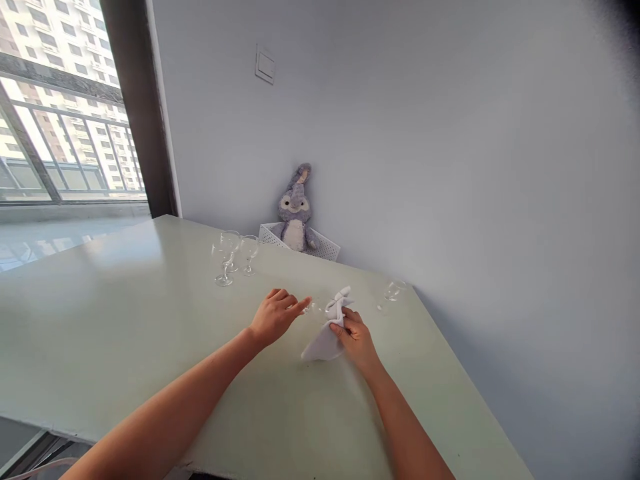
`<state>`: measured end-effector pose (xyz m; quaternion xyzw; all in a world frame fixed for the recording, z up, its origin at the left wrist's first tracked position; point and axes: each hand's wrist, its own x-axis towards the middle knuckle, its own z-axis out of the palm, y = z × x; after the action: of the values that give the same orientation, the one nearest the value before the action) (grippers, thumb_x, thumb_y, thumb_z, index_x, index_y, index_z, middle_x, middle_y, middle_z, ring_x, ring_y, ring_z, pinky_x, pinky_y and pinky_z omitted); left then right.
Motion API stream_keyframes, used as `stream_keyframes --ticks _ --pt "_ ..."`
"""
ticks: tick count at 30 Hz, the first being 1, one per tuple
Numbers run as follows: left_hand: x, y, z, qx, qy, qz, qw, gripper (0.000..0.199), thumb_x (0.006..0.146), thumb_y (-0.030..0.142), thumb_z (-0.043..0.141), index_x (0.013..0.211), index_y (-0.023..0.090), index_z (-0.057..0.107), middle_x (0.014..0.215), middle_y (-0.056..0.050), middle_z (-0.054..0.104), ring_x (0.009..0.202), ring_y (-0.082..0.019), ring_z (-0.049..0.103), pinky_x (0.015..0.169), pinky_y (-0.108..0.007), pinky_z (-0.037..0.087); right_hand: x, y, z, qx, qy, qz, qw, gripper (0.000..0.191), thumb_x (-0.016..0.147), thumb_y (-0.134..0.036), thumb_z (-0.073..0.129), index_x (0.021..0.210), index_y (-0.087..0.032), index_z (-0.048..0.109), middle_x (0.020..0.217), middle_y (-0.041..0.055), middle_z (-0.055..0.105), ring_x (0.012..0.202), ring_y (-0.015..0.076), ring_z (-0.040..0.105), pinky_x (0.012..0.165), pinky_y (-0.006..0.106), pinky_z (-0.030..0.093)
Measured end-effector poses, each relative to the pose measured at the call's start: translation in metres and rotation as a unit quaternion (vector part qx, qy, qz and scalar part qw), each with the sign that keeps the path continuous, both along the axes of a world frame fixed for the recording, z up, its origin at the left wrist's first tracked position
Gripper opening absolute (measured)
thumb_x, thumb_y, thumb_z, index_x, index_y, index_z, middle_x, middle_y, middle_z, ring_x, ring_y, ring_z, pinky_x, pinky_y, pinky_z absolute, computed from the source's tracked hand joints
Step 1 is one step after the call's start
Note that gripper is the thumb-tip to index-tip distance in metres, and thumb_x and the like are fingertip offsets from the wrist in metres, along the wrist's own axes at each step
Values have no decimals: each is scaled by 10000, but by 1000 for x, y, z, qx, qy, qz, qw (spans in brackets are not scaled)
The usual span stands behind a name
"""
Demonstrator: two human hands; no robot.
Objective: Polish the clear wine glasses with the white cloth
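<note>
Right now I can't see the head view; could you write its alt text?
A person's left hand holds a glass and the right hand a white cloth over a pale table. Three stemmed glasses stand at left, another glass is at right; a plush toy sits behind.

No readable text, label, brand, number or sign on anything in view.

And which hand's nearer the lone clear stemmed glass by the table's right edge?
Right. The right hand, gripping a white cloth, is left of that glass and closer to the camera; the left hand is farther left, holding another clear glass.
</note>
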<state>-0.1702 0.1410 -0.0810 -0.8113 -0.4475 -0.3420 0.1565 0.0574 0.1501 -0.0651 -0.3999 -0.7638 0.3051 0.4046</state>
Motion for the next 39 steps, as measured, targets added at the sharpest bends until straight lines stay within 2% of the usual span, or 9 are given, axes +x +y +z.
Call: stream_keyframes --ticks 4,9,14,21,26,31,33,37,39 --pt "-1 3 -1 -17 2 -8 1000 311 880 311 382 1147 219 513 711 -35 605 684 -144 475 678 -298 334 3 -4 5 -112 87 73 987 230 761 -393 542 779 -198 662 1000 40 578 733 160 519 630 298 446" --pt "1 0 3 -31 39 -38 998 326 877 330 383 1162 223 500 718 -39 595 692 -150 469 675 -303 326 4 -11 -3 -310 179 186 915 381 683 -403 647 991 -191 575 703 2 560 573 128 508 490 255 440" --pt "5 -3 4 -36 87 -64 994 306 879 282 375 1146 218 509 691 -45 574 707 -159 471 684 -311 328 -6 -11 -21 -419 267 145 855 376 639 -452 676 869 -166 595 616 -12 531 501 86 446 498 219 391" --pt "7 -2 8 -203 -16 -83 976 328 827 341 457 1109 219 570 649 -29 577 636 -143 487 626 -271 359 -1 -4 -17 -343 137 158 916 288 626 -390 696 646 -125 584 562 -33 507 530 89 440 557 231 356" --pt "3 -7 22 -524 -98 -142 834 350 783 418 467 1038 231 616 616 11 585 547 -109 504 523 -222 376 12 -3 -7 -319 58 224 919 266 635 -358 695 615 -110 599 586 -16 530 577 104 458 582 238 351" --pt "23 -17 24 -221 10 14 975 238 821 298 472 994 194 598 867 -79 632 883 -203 531 795 -355 367 -5 0 -23 -392 275 91 873 285 639 -397 692 733 -135 634 582 -6 562 512 101 468 542 247 374" --pt "29 -18 25 -136 79 29 987 210 820 308 483 916 163 600 793 -97 625 881 -221 522 829 -389 336 -11 0 -27 -404 338 75 847 286 648 -406 683 779 -156 638 612 -8 573 520 98 467 553 248 385" --pt "21 -13 29 -247 74 -18 966 369 805 477 443 711 158 605 611 -48 578 626 -169 511 642 -305 362 -6 -2 -20 -372 228 143 888 249 650 -366 690 715 -130 643 569 -17 552 511 91 449 526 229 353" --pt "14 -11 30 -401 15 -90 911 452 795 550 397 694 163 608 559 -15 548 521 -127 466 551 -261 345 3 -2 -12 -342 134 205 907 232 626 -330 711 665 -112 641 561 -20 545 531 94 455 535 225 345"
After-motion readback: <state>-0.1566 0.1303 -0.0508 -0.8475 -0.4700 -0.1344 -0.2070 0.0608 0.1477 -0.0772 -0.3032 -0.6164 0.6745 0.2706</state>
